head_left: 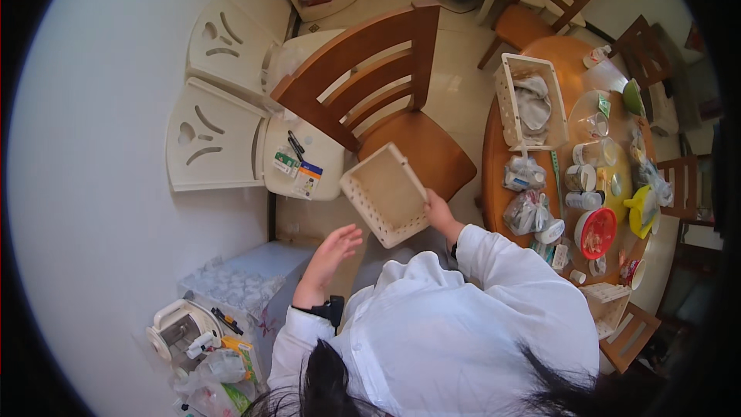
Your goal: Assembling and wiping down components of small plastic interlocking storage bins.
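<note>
My right hand (441, 215) grips the right side of a cream plastic basket (363, 182) with rows of small holes. The basket is tilted, its inside facing up, and nothing shows in it. It hangs in front of a brown wooden chair (409, 141) and overlaps the seat's near edge. To the left of the basket, my left hand (337, 251) is raised with its fingers apart, holding nothing. A white plastic chair seat (332, 156) beyond the left hand carries black pens (296, 144) and small green and blue-orange packets (307, 178).
A wooden table (494, 177) on the right bears another basket (507, 108) with grey cloth, jars, bagged goods, a red bowl (596, 233) and a yellow container (641, 212). At lower left, a covered box (270, 266) stands near a cream appliance (176, 324) and plastic bags (216, 386).
</note>
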{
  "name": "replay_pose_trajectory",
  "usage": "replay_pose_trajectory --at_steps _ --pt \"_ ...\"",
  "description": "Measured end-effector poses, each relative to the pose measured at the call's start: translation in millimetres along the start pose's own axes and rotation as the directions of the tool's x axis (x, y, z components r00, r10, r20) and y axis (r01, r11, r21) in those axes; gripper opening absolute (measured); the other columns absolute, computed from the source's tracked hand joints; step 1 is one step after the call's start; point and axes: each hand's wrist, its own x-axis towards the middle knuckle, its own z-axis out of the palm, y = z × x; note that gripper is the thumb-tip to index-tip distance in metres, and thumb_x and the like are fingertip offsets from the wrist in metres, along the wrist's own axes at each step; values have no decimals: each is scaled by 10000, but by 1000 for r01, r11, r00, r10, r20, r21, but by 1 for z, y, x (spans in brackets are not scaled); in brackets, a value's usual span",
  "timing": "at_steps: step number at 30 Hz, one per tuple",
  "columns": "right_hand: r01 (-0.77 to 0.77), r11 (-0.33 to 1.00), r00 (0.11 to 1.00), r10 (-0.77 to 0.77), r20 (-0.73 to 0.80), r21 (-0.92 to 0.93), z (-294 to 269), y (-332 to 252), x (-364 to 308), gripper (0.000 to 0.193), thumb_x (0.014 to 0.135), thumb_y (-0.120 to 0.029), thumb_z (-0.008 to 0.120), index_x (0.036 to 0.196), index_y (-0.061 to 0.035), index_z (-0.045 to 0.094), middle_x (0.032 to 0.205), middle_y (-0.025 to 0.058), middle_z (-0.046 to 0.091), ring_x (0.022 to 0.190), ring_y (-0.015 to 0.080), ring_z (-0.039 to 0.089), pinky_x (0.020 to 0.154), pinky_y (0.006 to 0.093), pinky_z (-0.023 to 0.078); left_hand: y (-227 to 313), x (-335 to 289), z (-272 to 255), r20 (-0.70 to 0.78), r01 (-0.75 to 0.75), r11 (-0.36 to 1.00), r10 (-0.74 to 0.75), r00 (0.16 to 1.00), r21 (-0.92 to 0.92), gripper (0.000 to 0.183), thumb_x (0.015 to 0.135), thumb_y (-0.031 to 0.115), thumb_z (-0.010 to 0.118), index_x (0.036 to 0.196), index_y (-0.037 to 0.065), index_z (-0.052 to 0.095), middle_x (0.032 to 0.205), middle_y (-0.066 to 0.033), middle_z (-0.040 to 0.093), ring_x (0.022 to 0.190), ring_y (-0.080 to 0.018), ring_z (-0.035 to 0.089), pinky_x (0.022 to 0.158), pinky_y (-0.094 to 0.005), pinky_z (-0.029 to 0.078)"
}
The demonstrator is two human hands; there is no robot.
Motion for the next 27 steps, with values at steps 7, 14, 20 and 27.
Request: replay_pose_trajectory --at_steps 7,14,20,27 --pt "-278 819 903 400 -154 502 19 42 60 434 829 -11 440 1260 -34 483 1052 163 626 950 248 606 838 349 474 -49 -54 -22 -293 100 977 -154 944 -190 342 987 208 443 1294 59 455 1246 -100 559 1102 -200 563 925 -343 444" --pt "-325 533 686 701 -193 781 63 14 66 444 901 -117 480 1326 -56 368 1117 136 591 987 239 570 845 348 470 -62 -63 -18 -338 63 962 -155 928 -267 327 979 208 455 1271 58 462 1207 -90 570 1091 -196 565 916 -335 446" --pt "-563 460 599 799 -44 687 92 -24 53 580 877 -268 568 1383 -163 304 1213 161 517 1132 307 507 1008 413 370 -60 -59 -24 -359 27 952 -141 923 -305 299 973 194 474 1242 62 492 1178 -85 586 1067 -178 573 879 -308 446" --pt "243 543 931 -362 37 -804 -20 -57 68 407 817 -199 597 1210 -102 559 1284 184 510 1248 331 448 1081 421 281 -65 -59 -31 -418 -5 947 -137 898 -321 296 965 190 485 1232 63 497 1160 -84 590 1043 -179 576 867 -313 454"
